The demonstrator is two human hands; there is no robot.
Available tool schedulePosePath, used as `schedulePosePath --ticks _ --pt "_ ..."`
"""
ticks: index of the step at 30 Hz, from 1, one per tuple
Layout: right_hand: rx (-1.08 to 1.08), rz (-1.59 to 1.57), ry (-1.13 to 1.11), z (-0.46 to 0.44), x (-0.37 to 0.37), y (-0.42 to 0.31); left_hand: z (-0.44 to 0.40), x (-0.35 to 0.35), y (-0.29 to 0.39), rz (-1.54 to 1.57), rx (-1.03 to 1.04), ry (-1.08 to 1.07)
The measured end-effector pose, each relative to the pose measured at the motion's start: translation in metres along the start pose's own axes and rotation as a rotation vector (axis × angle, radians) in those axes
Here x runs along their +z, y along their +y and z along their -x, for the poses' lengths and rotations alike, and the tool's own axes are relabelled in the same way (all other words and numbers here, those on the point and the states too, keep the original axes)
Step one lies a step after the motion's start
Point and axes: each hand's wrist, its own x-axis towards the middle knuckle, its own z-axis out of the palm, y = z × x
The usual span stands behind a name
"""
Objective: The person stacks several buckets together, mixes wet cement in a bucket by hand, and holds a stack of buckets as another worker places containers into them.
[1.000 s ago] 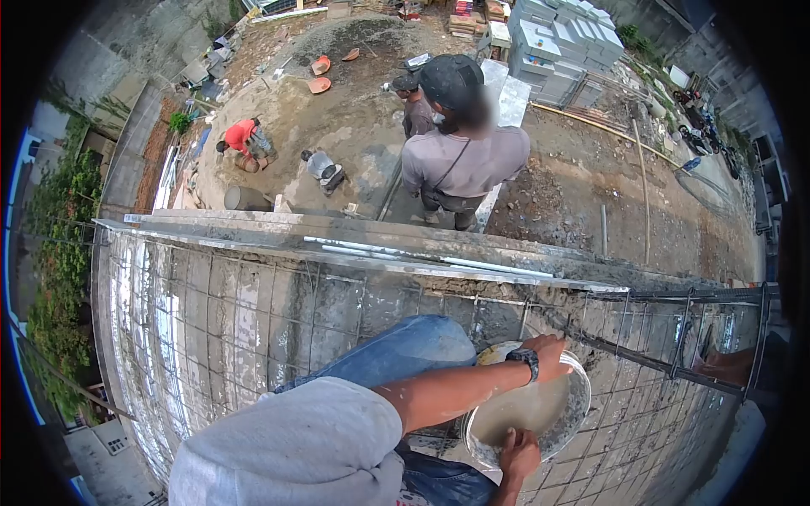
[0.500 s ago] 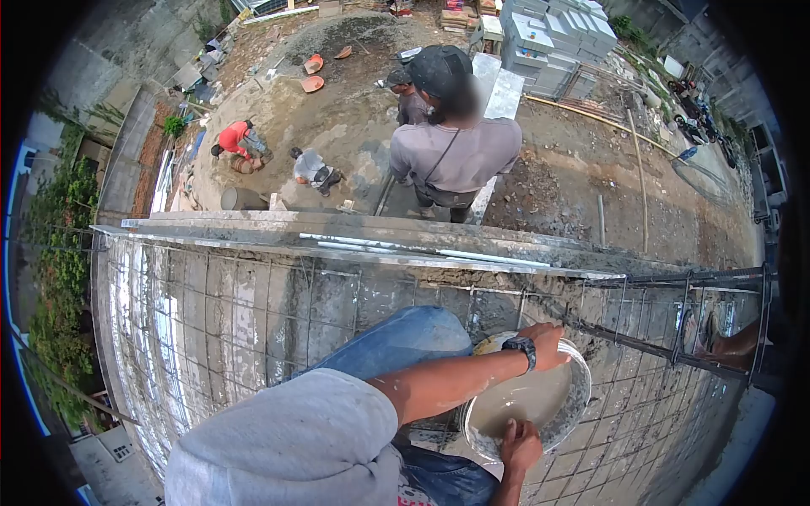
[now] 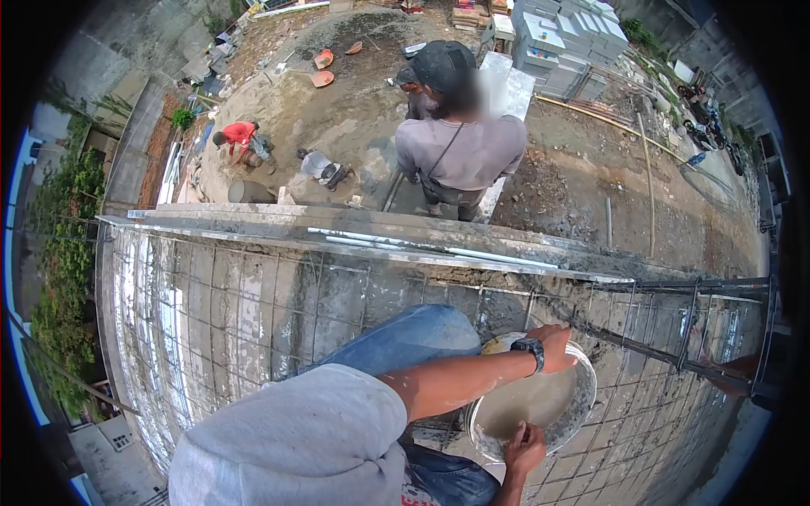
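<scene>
A white bucket (image 3: 582,396) with a crusted rim stands on the rebar mesh in front of me. Grey watery slurry (image 3: 527,401) lies inside it. My left hand (image 3: 557,349), with a dark watch (image 3: 531,354) at the wrist, is closed over the far side of the rim. At the near side, my right hand (image 3: 525,447) has its fingers curled together above the slurry. Whatever those fingers hold, if anything, is hidden. My bent knee in blue jeans (image 3: 413,333) is just left of the bucket.
Rebar mesh (image 3: 253,304) covers the surface around me. White pipes (image 3: 498,260) lie along the formwork edge (image 3: 253,221). Beyond it stands a person in a grey shirt (image 3: 464,152); others crouch on lower ground. A bare limb (image 3: 730,371) shows beside the rebar bars at right.
My view has shifted slightly, so the scene sits a little farther right. Both hands keep nearly the same places at the bucket. The limb at the right has changed position slightly.
</scene>
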Motion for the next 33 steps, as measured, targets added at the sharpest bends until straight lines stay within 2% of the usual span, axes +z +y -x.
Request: schedulePosePath --ticks 26,33 --pt "0.052 -0.004 -0.049 0.001 0.004 0.008 0.002 0.001 0.001 0.031 0.008 0.026" --pt "0.015 -0.003 -0.032 0.001 0.004 0.008 0.003 -0.008 0.005 0.012 -0.022 -0.047"
